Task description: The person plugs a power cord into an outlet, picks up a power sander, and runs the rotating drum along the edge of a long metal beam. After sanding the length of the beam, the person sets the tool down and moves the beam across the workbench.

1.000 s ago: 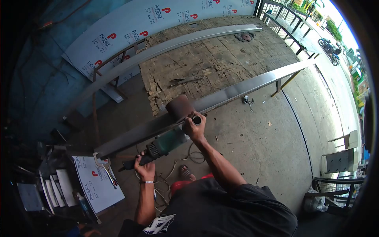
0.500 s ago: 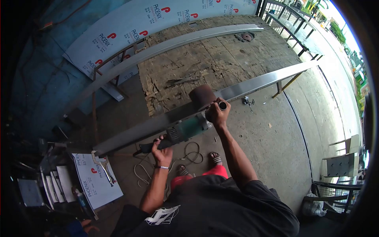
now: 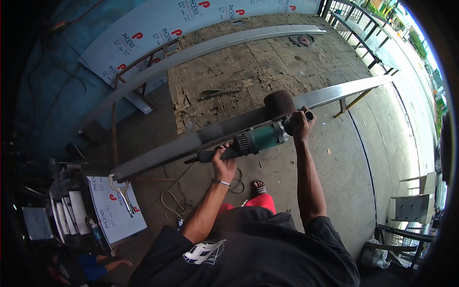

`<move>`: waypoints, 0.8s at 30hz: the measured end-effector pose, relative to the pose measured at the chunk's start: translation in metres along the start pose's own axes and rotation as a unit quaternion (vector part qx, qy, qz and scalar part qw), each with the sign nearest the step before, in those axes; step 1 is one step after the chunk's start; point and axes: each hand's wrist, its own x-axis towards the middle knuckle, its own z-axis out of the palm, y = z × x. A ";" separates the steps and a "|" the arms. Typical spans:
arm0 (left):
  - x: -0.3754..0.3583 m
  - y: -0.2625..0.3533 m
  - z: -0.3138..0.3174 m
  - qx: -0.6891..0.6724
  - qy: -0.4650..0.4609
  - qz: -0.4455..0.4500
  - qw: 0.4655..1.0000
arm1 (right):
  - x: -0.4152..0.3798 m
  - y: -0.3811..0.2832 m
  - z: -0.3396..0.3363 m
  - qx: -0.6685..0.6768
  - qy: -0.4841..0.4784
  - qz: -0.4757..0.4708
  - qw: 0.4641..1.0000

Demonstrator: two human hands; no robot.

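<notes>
Both hands are on a green drum sander (image 3: 264,138), whose brown abrasive drum (image 3: 279,105) lies over a long shiny metal tube (image 3: 344,91). My left hand (image 3: 224,166) wraps the black rear handle, its wrist wearing a beaded bracelet. Around the round front side handle, near the drum, my right hand (image 3: 301,126) is closed. The tube runs diagonally along the table's near edge, duller at its left part and brighter to the right. A locking clamp (image 3: 123,195) grips the tube's left end.
A second metal tube (image 3: 215,45) crosses the worn wooden tabletop (image 3: 210,103), with a plier-like tool (image 3: 221,91) and a dark abrasive wheel (image 3: 302,40) on it. The power cord (image 3: 168,203) loops on the floor. Another person's arm (image 3: 118,264) shows at lower left.
The drum sander has moved rightward along the tube, with both my hands gripping it throughout. The other person's arm at lower left shows more.
</notes>
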 end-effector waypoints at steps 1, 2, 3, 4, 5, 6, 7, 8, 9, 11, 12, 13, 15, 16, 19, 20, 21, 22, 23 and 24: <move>-0.006 0.014 -0.007 -0.006 0.003 0.008 1.000 | -0.011 0.004 0.010 -0.001 0.002 0.000 1.000; -0.012 0.030 -0.015 -0.010 0.001 0.016 1.000 | -0.024 0.010 0.022 -0.024 -0.008 -0.014 1.000; -0.021 0.049 -0.021 -0.011 0.004 0.017 1.000 | -0.039 0.014 0.038 -0.048 -0.020 -0.026 0.998; -0.029 0.069 -0.027 -0.012 0.020 0.024 0.999 | -0.055 0.018 0.055 -0.010 -0.032 0.002 0.999; -0.038 0.090 -0.035 -0.014 0.038 0.032 0.999 | -0.071 0.022 0.072 -0.010 -0.039 0.005 0.999; -0.044 0.112 -0.046 -0.023 0.012 0.044 0.999 | -0.088 0.028 0.088 -0.006 -0.053 -0.001 0.999; -0.052 0.135 -0.055 -0.027 0.014 0.052 0.998 | -0.105 0.031 0.109 0.000 -0.066 -0.007 0.998; -0.061 0.157 -0.065 -0.009 0.037 0.076 0.996 | -0.123 0.033 0.127 -0.016 -0.067 -0.015 0.998; -0.070 0.178 -0.073 0.008 0.062 0.097 0.993 | -0.141 0.037 0.146 -0.016 -0.072 -0.010 0.997; -0.092 0.220 -0.079 -0.007 0.082 0.102 0.991 | -0.175 0.044 0.179 0.008 -0.076 0.036 0.996; -0.100 0.240 -0.086 -0.003 0.089 0.110 0.990 | -0.189 0.048 0.194 0.013 -0.083 0.048 0.995; -0.106 0.259 -0.092 0.001 0.094 0.119 0.989 | -0.202 0.049 0.212 0.020 -0.089 0.057 0.994; -0.117 0.293 -0.103 0.006 0.080 0.131 0.988 | -0.226 0.049 0.237 0.022 -0.103 0.080 0.991; -0.121 0.305 -0.107 0.011 0.065 0.144 0.987 | -0.234 0.050 0.248 0.002 -0.108 0.068 0.992; -0.127 0.326 -0.111 0.019 0.055 0.170 0.984 | -0.245 0.062 0.259 0.008 -0.114 0.060 0.992; -0.127 0.326 -0.113 0.022 0.053 0.177 0.983 | -0.247 0.067 0.259 0.030 -0.117 0.065 0.991; -0.126 0.322 -0.109 0.021 0.055 0.182 0.982 | -0.245 0.066 0.258 0.032 -0.121 0.067 0.990; -0.125 0.315 -0.102 0.012 0.057 0.167 0.984 | -0.240 0.063 0.252 0.035 -0.112 0.073 0.990; -0.122 0.304 -0.096 0.004 0.060 0.151 0.987 | -0.232 0.060 0.244 0.038 -0.102 0.079 0.991; -0.116 0.291 -0.093 0.004 0.072 0.153 0.986 | -0.224 0.055 0.235 0.019 -0.102 0.061 0.993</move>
